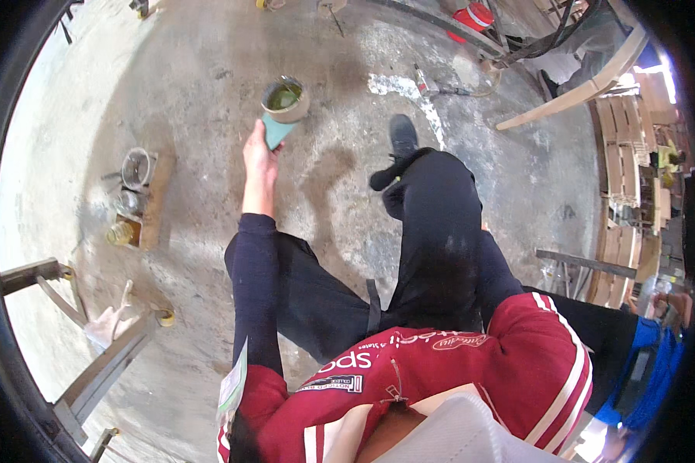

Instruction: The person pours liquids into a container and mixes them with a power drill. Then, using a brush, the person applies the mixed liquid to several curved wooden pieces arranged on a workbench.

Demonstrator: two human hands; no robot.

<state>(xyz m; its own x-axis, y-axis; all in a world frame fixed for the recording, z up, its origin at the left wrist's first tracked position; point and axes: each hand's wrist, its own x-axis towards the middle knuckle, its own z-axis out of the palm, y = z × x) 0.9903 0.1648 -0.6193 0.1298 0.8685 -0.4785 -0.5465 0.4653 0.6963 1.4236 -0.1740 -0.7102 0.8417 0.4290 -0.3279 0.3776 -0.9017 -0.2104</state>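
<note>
My left hand point(260, 158) is stretched out over the concrete floor. Its fingers are closed round a flat teal piece point(278, 131), and a round beige cup point(289, 114) with green liquid in it sits at the far end of that piece. Whether the teal piece is the cup's handle or a separate sheet, I cannot tell. Something thin rests across the cup's rim. My right hand point(484, 226) shows only as a sliver of skin beside my right knee; the leg hides its fingers.
A wooden tray point(156, 202) with several jars stands on the left. Wheeled metal frames point(104, 370) are at lower left. A tool with a hose point(425, 82) lies ahead, near a red bucket point(471, 21). A curved plank point(579, 91) and stacked boards point(624, 147) are on the right.
</note>
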